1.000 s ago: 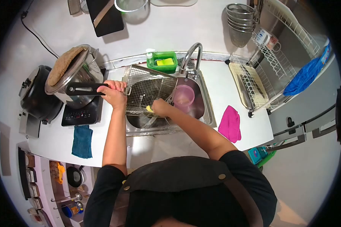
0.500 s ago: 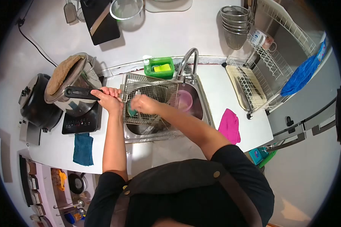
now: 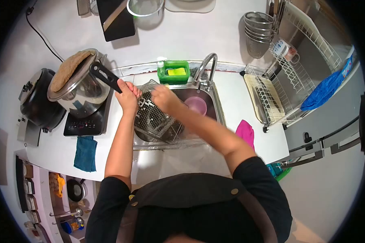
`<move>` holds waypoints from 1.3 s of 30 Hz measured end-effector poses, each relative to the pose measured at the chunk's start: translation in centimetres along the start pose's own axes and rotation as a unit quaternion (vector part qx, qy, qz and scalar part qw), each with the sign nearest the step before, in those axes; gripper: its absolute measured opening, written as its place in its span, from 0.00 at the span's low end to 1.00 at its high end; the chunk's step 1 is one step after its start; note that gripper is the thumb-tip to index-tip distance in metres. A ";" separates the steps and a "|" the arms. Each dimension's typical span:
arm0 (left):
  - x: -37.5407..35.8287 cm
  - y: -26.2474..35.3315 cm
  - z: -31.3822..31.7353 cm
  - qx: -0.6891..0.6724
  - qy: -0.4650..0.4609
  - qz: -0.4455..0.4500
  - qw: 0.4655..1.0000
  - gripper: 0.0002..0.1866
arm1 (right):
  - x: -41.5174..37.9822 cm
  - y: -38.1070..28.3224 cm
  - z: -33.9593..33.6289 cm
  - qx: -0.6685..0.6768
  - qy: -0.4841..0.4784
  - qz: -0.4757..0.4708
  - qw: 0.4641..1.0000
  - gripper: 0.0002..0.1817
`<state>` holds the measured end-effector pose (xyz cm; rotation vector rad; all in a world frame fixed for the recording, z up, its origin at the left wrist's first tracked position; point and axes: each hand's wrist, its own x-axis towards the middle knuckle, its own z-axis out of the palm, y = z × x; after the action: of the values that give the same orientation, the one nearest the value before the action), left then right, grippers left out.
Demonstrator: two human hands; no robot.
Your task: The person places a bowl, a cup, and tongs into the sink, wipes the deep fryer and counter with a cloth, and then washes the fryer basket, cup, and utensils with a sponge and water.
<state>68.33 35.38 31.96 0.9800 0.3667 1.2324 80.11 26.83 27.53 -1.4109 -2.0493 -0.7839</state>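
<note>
A wire-mesh fryer basket [image 3: 152, 121] is tilted over the sink [image 3: 220, 107], its black handle [image 3: 104, 77] pointing up and left. My left hand [image 3: 128, 97] is closed round the lower end of that handle, beside the rim. Against the upper right part of the mesh, my right hand [image 3: 165, 99] is closed and slightly blurred. Its fingers hide what they hold now; a green scrubbing pad showed at them half a second ago. A pink bowl [image 3: 196, 105] sits in the sink, right of the basket.
Behind the sink are a curved faucet [image 3: 209, 67] and a green tray [image 3: 172, 79] with a yellow sponge [image 3: 177, 71]. Leftward stand a large steel pot [image 3: 85, 87] on an induction cooker [image 3: 84, 126] and a blue cloth [image 3: 85, 154]. A dish rack [image 3: 275, 93] and pink cloth [image 3: 245, 133] lie rightward.
The basket has been turned and tilted, its handle swinging upward from nearly level. My left hand has shifted right and up; my right hand has moved up and right along the mesh.
</note>
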 end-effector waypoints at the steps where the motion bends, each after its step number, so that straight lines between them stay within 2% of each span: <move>1: -0.1 -0.4 0.0 0.020 -0.010 -0.017 1.000 0.27 | 0.7 1.5 0.3 0.017 -0.005 -0.099 0.995 0.07; 3: -0.7 0.1 1.2 0.023 -0.023 -0.008 0.999 0.27 | 0.1 4.3 0.5 -0.001 -0.054 -0.177 0.983 0.07; 5: -0.5 0.5 1.9 0.049 -0.053 0.025 0.997 0.27 | -0.7 4.4 0.5 -0.018 -0.043 -0.182 0.982 0.06; 7: -0.7 0.2 2.4 0.049 -0.071 0.046 0.995 0.26 | -1.4 3.1 0.7 -0.084 -0.036 -0.112 0.989 0.05; 8: -1.1 -0.3 2.4 0.048 -0.094 0.072 0.992 0.26 | -1.8 2.6 1.3 -0.046 -0.022 -0.053 0.997 0.05; 9: -1.4 -0.6 2.6 0.047 -0.120 0.099 0.987 0.25 | -2.4 2.3 2.0 -0.045 -0.021 -0.052 0.997 0.05; 10: -1.5 -1.1 2.7 0.035 -0.086 0.094 0.991 0.25 | -3.0 2.1 2.6 -0.059 0.018 -0.002 0.998 0.05; 11: -1.0 -1.1 2.4 0.035 -0.089 0.093 0.991 0.25 | -3.8 1.8 3.2 -0.072 0.057 0.049 0.995 0.06; 12: -0.4 -0.9 1.6 -0.041 -0.054 0.063 0.996 0.25 | -5.6 1.6 4.3 -0.088 -0.052 0.116 0.988 0.04; 13: 0.0 -0.9 1.2 -0.116 -0.017 0.033 0.993 0.25 | -7.1 1.1 5.3 -0.089 -0.053 0.118 0.988 0.04; 14: -0.2 -0.4 1.2 -0.052 -0.030 0.085 0.995 0.25 | -8.2 0.8 6.1 -0.063 -0.053 0.207 0.975 0.03; 15: -0.3 -0.3 1.5 -0.055 -0.027 0.086 0.994 0.25 | -8.5 0.4 5.8 -0.036 -0.055 0.291 0.955 0.02; 17: -1.2 -0.4 1.6 -0.015 -0.030 0.107 0.994 0.25 | -8.7 -1.5 6.0 -0.047 -0.070 0.314 0.946 0.01; 18: -1.4 -0.5 1.7 -0.022 0.010 0.079 0.997 0.26 | -8.4 -2.4 6.0 -0.062 -0.080 0.336 0.937 0.01; 19: -1.3 -0.6 1.5 -0.021 0.006 0.079 0.997 0.26 | -8.8 -3.2 7.0 -0.063 -0.077 0.338 0.936 0.01; 20: -1.2 -0.7 1.1 -0.045 0.012 0.106 0.993 0.26 | -9.4 -4.1 7.9 0.060 -0.184 0.334 0.922 0.03; 21: -1.1 -0.7 0.8 -0.070 0.019 0.132 0.989 0.26 | -9.2 -4.5 7.9 0.183 -0.286 0.321 0.884 0.07; 22: -0.8 -0.4 0.5 -0.047 0.031 0.116 0.992 0.27 | -9.0 -4.0 7.7 0.182 -0.286 0.322 0.884 0.07; 24: -0.2 -0.3 -0.5 -0.050 0.049 0.100 0.992 0.27 | -8.1 -2.0 6.0 0.362 -0.253 0.376 0.814 0.11; 25: 0.2 -0.2 -1.0 -0.053 0.067 0.086 0.993 0.27 | -5.9 -0.5 2.3 0.335 -0.129 0.336 0.871 0.13; 26: 0.6 -0.4 -1.8 -0.068 0.058 0.100 0.991 0.26 | -3.8 1.4 0.2 0.362 -0.113 0.450 0.809 0.11; 27: 0.5 0.0 -1.8 -0.027 0.056 0.132 0.989 0.26 | -2.1 3.4 -1.5 0.305 -0.066 0.474 0.824 0.09; 28: 0.5 0.1 -1.7 -0.013 0.075 0.137 0.988 0.26 | -2.3 6.3 1.0 0.267 0.124 0.377 0.878 0.13; 29: 0.4 0.0 -1.4 0.000 0.095 0.142 0.985 0.26 | -1.1 8.3 0.9 0.173 0.183 0.375 0.892 0.11; 30: 0.2 -0.2 -1.3 -0.001 0.096 0.141 0.985 0.26 | -0.6 9.4 0.9 0.224 0.186 0.431 0.854 0.08; 31: -0.2 -0.4 -1.1 -0.007 0.093 0.120 0.988 0.25 | -1.1 9.7 0.8 0.224 0.184 0.431 0.855 0.08; 33: -0.3 -0.4 -0.6 -0.015 0.087 0.111 0.990 0.25 | -1.8 10.9 1.0 0.167 0.269 0.415 0.853 0.06; 35: -1.0 -0.5 0.1 -0.046 0.101 0.095 0.989 0.25 | -6.5 12.2 2.0 0.109 0.158 0.671 0.716 0.10; 37: -1.5 -0.5 1.2 -0.058 0.112 0.066 0.990 0.24 | -12.4 13.1 4.3 -0.062 -0.023 0.725 0.686 0.12; 38: -1.3 -0.7 1.7 -0.048 0.115 0.059 0.990 0.24 | -15.1 13.9 7.0 -0.064 -0.027 0.723 0.687 0.12; 39: -1.2 -1.0 2.3 -0.039 0.117 0.053 0.991 0.23 | -17.8 14.9 9.8 -0.012 0.047 0.756 0.653 0.09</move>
<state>70.14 33.26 32.18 0.7973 0.4507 1.4526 98.82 26.77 10.67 -2.2639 -0.2126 -0.0597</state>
